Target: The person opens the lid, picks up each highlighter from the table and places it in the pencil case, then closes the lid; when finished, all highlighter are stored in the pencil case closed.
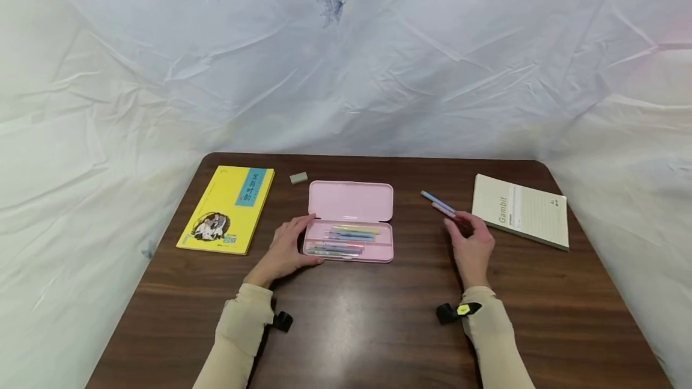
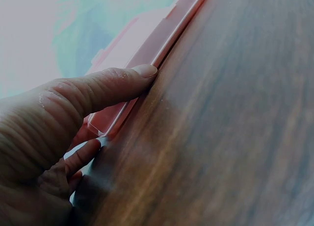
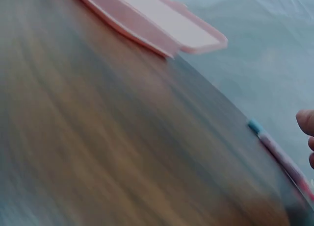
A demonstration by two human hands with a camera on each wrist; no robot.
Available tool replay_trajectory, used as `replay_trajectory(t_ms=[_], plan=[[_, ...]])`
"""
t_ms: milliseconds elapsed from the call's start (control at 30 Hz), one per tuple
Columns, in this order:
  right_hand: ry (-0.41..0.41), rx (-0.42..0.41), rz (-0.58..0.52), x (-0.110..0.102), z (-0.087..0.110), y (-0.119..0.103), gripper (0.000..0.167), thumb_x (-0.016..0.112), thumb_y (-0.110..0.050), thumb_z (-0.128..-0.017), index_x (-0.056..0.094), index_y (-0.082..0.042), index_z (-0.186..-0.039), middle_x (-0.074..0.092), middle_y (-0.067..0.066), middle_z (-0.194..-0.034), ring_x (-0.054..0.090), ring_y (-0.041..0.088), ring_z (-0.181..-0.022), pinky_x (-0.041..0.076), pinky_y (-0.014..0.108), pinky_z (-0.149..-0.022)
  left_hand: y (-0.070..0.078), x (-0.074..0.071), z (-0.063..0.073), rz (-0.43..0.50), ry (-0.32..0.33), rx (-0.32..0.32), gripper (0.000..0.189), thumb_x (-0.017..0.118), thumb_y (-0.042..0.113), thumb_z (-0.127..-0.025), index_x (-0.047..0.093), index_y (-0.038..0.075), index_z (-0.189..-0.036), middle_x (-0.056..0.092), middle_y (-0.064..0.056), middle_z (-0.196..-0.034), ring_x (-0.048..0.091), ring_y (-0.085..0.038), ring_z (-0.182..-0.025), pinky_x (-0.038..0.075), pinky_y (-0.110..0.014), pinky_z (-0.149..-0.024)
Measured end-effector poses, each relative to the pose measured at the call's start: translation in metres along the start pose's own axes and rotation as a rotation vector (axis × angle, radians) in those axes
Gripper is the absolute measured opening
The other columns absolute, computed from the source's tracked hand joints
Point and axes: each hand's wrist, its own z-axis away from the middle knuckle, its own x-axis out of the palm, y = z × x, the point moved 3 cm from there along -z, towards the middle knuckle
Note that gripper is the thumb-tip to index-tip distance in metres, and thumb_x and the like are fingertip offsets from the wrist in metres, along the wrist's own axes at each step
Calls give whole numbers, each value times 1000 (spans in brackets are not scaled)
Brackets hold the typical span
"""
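A pink pencil case (image 1: 378, 251) lies with its lid raised, and several pens (image 1: 346, 236) rest in its two compartments. My left hand (image 1: 286, 248) grips the case's left end, thumb along the front edge and fingers at the back; in the left wrist view the thumb (image 2: 122, 84) presses the pink wall. My right hand (image 1: 471, 245) is at the near end of two pens on the table, a blue pen (image 1: 432, 198) and a pink patterned pen (image 1: 443, 210). Its thumb and forefinger are spread apart. In the right wrist view, fingertips (image 3: 306, 123) show above a pen (image 3: 282, 157).
A yellow book (image 1: 227, 209) lies at the left of the brown table (image 1: 346, 329). Behind the pencil case is a small grey eraser (image 1: 298, 178). A cream notebook (image 1: 532, 215) lies to the right of my right hand. White sheeting (image 1: 346, 77) hangs behind the table.
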Motion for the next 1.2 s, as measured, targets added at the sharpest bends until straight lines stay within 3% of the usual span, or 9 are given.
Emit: replay_trajectory(t_ms=[100,233,367,500,833,1200], plan=[[18,5,67,-8,-4,4,30,88,-9,-87,76,1,-113,75,20,-109,66,21,-100,40,18,-89,-1,0,0,-3,8,14,102,93,44,-79,38,25,-164,44,-5,-161,35,-34,-144,24,-62,-122],[26,28,120,-14,-10,9,31,88,-10,-86,76,1,-113,75,22,-109,62,38,-109,40,34,-95,-1,0,-1,-1,13,25,102,93,45,-79,39,25,-164,44,-6,-161,36,-34,-144,25,-63,-121],[-13,71,165,-16,-13,14,33,86,-10,-87,74,2,-116,74,24,-111,58,43,-112,37,52,-100,-1,1,-2,2,16,21,103,93,45,-79,39,26,-164,44,-6,-161,36,-34,-144,24,-62,-122],[-83,116,227,-16,-14,17,36,84,-12,-90,72,2,-120,71,26,-117,55,47,-115,36,60,-104,-1,1,-2,-1,15,12,103,93,44,-79,38,26,-164,44,-5,-161,35,-34,-144,23,-61,-122],[-72,128,264,-15,-15,20,22,79,-6,-91,75,0,-112,75,22,-105,61,48,-111,40,59,-101,-1,1,-1,-8,8,14,104,92,46,-79,37,25,-165,43,-6,-162,35,-33,-145,22,-62,-123],[-68,141,226,-15,-13,19,20,79,-6,-92,75,-1,-111,74,22,-104,60,45,-110,38,57,-105,-1,0,0,-1,6,13,104,93,45,-79,37,25,-165,43,-6,-162,36,-32,-144,20,-61,-123]])
